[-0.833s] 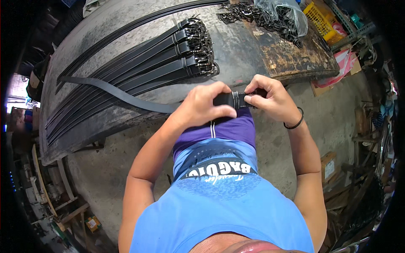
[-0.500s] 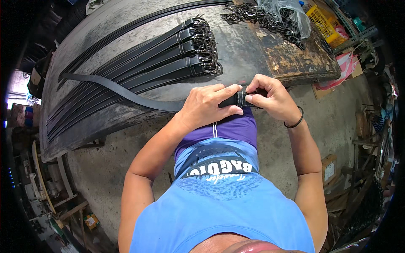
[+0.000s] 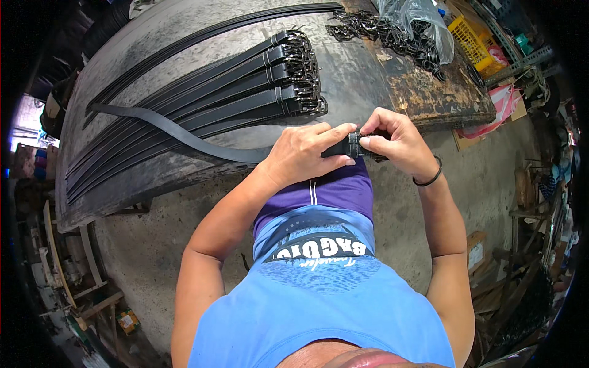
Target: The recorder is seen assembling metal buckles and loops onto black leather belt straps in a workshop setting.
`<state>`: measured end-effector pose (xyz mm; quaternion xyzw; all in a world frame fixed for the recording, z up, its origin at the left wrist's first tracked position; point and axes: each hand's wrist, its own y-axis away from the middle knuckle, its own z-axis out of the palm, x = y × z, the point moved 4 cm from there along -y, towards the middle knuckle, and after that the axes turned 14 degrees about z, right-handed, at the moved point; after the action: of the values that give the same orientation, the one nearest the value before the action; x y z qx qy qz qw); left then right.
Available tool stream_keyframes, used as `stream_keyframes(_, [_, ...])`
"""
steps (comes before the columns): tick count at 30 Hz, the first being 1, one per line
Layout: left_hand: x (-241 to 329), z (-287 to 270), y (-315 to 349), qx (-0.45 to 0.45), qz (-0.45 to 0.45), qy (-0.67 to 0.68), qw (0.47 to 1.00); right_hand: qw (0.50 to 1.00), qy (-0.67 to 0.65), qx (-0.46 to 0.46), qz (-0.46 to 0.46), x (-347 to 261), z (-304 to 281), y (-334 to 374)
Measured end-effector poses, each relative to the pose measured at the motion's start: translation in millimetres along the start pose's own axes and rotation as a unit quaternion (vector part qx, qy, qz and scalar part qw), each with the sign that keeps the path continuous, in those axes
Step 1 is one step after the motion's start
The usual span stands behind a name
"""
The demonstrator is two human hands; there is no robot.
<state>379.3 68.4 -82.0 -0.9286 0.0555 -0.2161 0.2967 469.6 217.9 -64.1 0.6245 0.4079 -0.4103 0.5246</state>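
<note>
A black belt (image 3: 202, 146) runs from the table's left part, over other belts, to my two hands at the table's near edge. My left hand (image 3: 304, 150) grips the belt near its end, thumb below and fingers above. Thumb and forefinger of my right hand (image 3: 396, 144) pinch the same end, just right of a belt loop (image 3: 353, 145) with light stitching. My fingers partly hide this end, and I cannot make out a buckle there. Beyond my hands lie stacked black belts (image 3: 245, 80), their metal buckles (image 3: 307, 73) bunched at the right.
More black straps (image 3: 202, 35) stretch along the back of the worn table (image 3: 350, 67). Loose dark buckles (image 3: 392, 35) are heaped at the far right beside a clear plastic bag (image 3: 438, 37). A yellow crate (image 3: 469, 43) stands past the table's right side.
The belt loop has shifted slightly right, closer to my right fingertips. Both hands keep nearly the same grip. The view has moved a little.
</note>
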Motion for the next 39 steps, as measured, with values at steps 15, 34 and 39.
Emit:
stream_keyframes(15, [-12.3,-50.0,44.7,-0.028,-0.008,-0.151,0.988,0.938,0.225,0.263,-0.022,-44.3,-102.0,69.6])
stream_keyframes(34, [-82.8,-476.8,257.6,-0.260,-0.250,-0.618,0.698,0.931,0.106,0.341,0.081,-62.3,-217.8,-10.4])
stream_keyframes(39, [-120.7,-474.9,298.7,-0.036,-0.286,-0.630,0.720,0.992,0.074,0.105,0.005,-107.0,-52.8,-162.0])
